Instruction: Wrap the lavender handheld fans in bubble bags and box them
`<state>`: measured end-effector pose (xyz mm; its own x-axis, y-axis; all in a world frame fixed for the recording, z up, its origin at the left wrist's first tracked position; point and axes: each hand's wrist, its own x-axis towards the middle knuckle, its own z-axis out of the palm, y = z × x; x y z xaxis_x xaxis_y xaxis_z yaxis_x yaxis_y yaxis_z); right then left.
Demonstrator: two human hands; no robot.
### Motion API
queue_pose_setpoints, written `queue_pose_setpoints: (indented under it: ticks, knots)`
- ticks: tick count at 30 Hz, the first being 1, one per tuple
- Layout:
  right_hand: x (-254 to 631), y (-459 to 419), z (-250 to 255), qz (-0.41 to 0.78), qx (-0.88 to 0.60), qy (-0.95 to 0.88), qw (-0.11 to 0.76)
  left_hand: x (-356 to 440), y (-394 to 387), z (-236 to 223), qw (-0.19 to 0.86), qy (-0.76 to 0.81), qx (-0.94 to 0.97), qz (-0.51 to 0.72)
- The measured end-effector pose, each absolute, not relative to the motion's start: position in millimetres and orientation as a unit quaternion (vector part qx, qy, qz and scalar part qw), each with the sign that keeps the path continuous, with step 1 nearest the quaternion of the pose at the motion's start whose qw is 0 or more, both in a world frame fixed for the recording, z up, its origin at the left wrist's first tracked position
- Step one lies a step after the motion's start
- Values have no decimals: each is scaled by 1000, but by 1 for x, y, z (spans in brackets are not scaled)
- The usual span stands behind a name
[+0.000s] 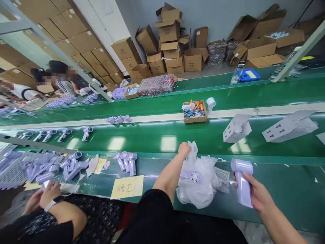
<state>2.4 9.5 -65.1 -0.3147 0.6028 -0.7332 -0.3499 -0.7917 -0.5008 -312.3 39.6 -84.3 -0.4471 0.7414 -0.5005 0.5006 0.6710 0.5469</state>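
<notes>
My right hand (257, 193) grips a lilac handheld fan (243, 186) by its handle, head upward, over the right part of the bench. My left hand (184, 149) reaches forward, its fingers closed on the top of a translucent plastic bag (193, 151). Below it lies a pile of clear bubble bags (200, 195). Another lilac fan (195, 176) with a round grille rests among these bags; whether it is inside one I cannot tell. Three lilac fans (132, 164) lie side by side left of my left arm, behind a yellow handwritten card (127, 187).
Beyond the bench runs a green conveyor (147, 135) carrying white boxes (237, 128) and lilac fan parts (87, 133). A small carton of parts (195, 118) stands on its far side. At left, a co-worker's hands (49, 195) work beside heaped fans (73, 166) and a basket (15, 171).
</notes>
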Motion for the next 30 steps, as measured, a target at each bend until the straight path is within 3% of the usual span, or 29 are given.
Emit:
queue_pose_setpoints:
  ticks: [4, 8, 14, 18, 26, 30]
  knots:
    - [11, 20, -51, 833, -434, -206, 275, -271, 58, -64, 362, 783, 449, 235]
    - [0, 55, -31, 838, -375, -316, 241, -222, 60, -40, 451, 634, 540, 321]
    - [41, 85, -38, 806, -447, -279, 271, -197, 34, -36, 429, 683, 358, 471]
    - [64, 94, -53, 817, -456, -244, 254, -160, 8, -49, 468, 620, 443, 448]
    - [115, 129, -48, 780, -526, -232, 249, -121, 18, -53, 408, 731, 277, 472]
    - [133, 93, -28, 855, -430, -254, 139, -89, 15, -49, 329, 764, 332, 445]
